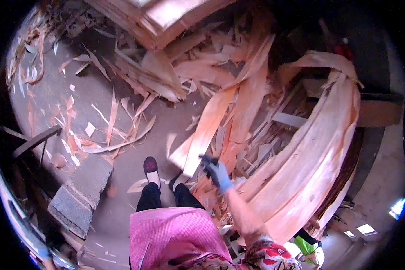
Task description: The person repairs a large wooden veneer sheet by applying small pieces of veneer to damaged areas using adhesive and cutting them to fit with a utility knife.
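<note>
My right hand (217, 173), in a light blue and black glove, reaches forward over the wood scraps. Motion blurs it, but the fingers look stretched out and slightly apart. Just left of its fingertips is the near end of a long, pale orange veneer strip (205, 128); whether they touch is unclear. This strip runs up toward the heap beyond. Right of my forearm lies a large bundle of long veneer sheets (308, 148), curving away from me. My left hand does not show clearly. At the lower left rim is a small blue-gloved hand (42, 252), whose I cannot tell.
Torn veneer scraps (202, 67) heap on the floor ahead, below a stack of wood sheets (166, 18). Loose slivers (114, 130) lie to the left. A rough grey block (82, 193) stands left of my feet. A person in bright green (306, 247) is at lower right.
</note>
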Motion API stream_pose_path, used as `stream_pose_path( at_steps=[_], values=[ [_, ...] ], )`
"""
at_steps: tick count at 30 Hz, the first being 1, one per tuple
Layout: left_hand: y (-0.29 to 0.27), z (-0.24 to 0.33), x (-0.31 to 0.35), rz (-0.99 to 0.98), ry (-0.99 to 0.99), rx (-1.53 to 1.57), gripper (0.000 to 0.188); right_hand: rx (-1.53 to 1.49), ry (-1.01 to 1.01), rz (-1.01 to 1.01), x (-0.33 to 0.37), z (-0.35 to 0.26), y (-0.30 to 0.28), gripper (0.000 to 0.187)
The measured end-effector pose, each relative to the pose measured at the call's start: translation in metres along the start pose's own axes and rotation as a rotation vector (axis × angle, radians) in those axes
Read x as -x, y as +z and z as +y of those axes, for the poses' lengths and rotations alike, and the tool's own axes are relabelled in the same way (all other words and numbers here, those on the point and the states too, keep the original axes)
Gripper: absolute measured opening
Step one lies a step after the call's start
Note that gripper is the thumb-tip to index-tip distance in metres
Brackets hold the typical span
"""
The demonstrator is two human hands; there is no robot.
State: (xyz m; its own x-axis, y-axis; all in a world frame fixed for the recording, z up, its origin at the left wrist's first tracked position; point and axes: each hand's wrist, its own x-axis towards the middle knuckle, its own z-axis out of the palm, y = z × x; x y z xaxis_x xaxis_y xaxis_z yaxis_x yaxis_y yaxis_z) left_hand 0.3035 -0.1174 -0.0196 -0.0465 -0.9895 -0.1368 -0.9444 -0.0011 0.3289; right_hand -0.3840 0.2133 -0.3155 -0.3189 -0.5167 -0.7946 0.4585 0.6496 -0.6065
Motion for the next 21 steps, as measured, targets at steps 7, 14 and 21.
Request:
stream_pose_path(
  at_steps=[7,14,21],
  values=[
    [0.043,0.111,-0.031,0.204,0.272,-0.203,0.059,0.016,0.045,-0.426,0.214,-0.160,0.091,0.036],
    [0.049,0.134,-0.031,0.229,0.165,-0.633,0.073,-0.060,-0.203,-0.350,0.281,-0.256,0.136,0.038],
    [0.014,0.203,0.016,0.262,0.444,0.414,0.078,-0.046,-0.463,-0.500,0.308,-0.343,0.172,0.038]
  ],
)
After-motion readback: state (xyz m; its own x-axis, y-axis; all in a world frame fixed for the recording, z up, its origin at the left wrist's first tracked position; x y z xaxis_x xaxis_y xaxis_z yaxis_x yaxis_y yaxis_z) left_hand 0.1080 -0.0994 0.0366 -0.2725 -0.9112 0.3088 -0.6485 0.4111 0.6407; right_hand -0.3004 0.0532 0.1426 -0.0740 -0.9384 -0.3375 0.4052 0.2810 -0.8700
